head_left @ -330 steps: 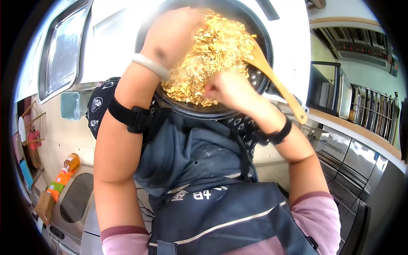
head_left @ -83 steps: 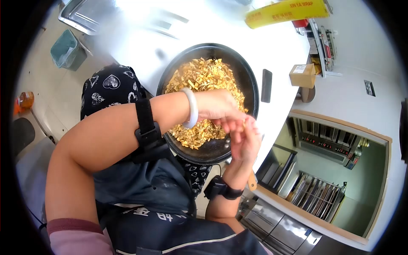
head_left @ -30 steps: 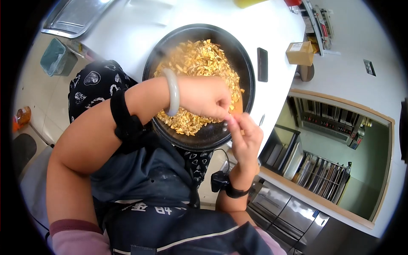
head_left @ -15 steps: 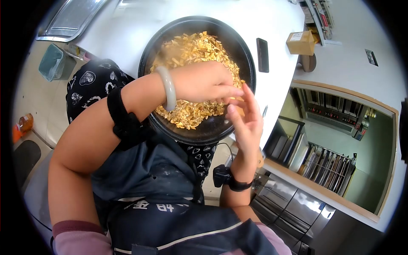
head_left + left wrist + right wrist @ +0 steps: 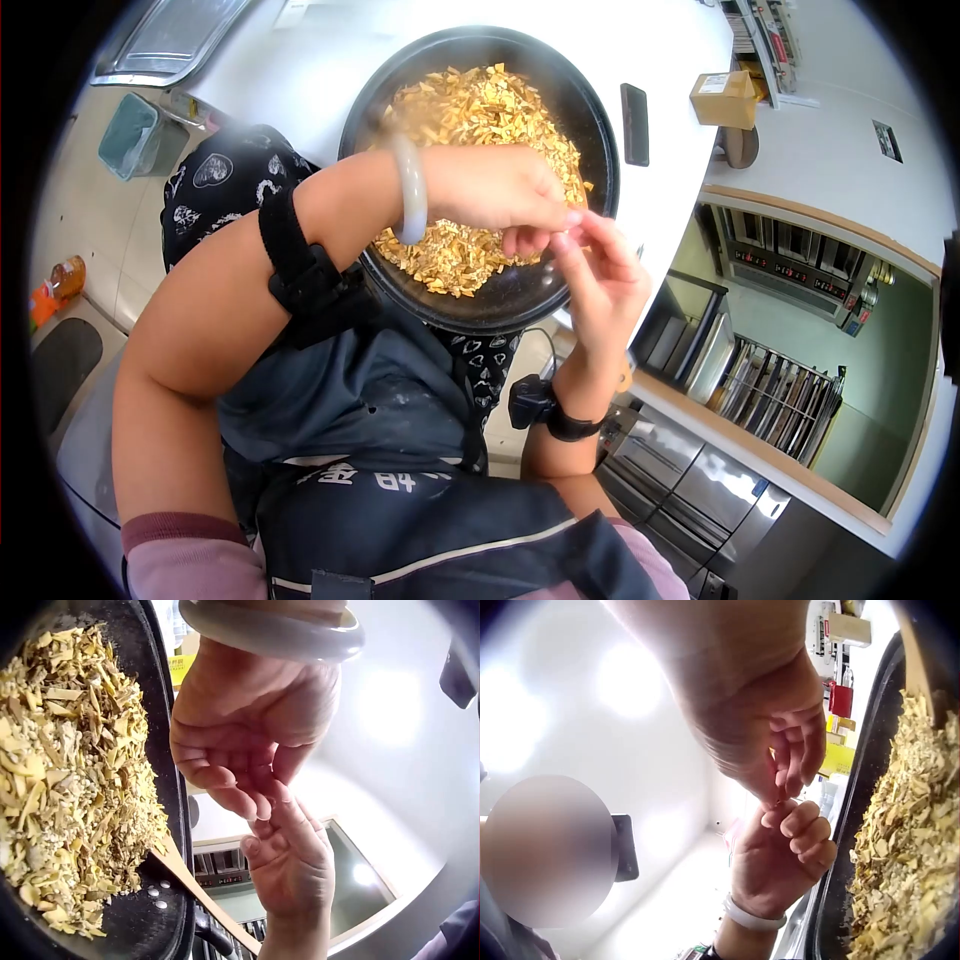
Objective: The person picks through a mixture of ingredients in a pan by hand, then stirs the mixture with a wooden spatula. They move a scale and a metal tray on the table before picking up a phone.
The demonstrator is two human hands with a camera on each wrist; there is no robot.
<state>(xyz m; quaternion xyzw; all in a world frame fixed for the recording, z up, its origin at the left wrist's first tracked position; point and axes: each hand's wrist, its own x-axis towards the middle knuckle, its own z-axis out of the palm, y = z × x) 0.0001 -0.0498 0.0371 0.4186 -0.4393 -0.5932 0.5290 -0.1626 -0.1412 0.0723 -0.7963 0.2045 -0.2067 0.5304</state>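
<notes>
A black pan (image 5: 601,110) holds chopped yellow and brown flakes (image 5: 490,105) mixed with small pale grains. My left hand (image 5: 490,188), with a pale bangle at its wrist, is over the near part of the flakes, fingers curled. Beside it, above the pan's right rim, is my right hand (image 5: 608,285), thumb and forefinger brought together. The fingertips of both hands meet; I cannot tell whether a small bit is pinched there. In the left wrist view a wooden spatula (image 5: 196,886) lies in the pan, its handle across the rim.
A black phone (image 5: 634,124) lies on the white table right of the pan. A metal tray (image 5: 165,45) stands at the far left. On the floor at left are a bin (image 5: 140,135) and an orange bottle (image 5: 68,278). A cardboard box (image 5: 724,98) is at right.
Both hands have come over to the pan's right side since the earliest frame. Half a second ago the right fingers were spread; now its thumb and forefinger close at the left fingertips.
</notes>
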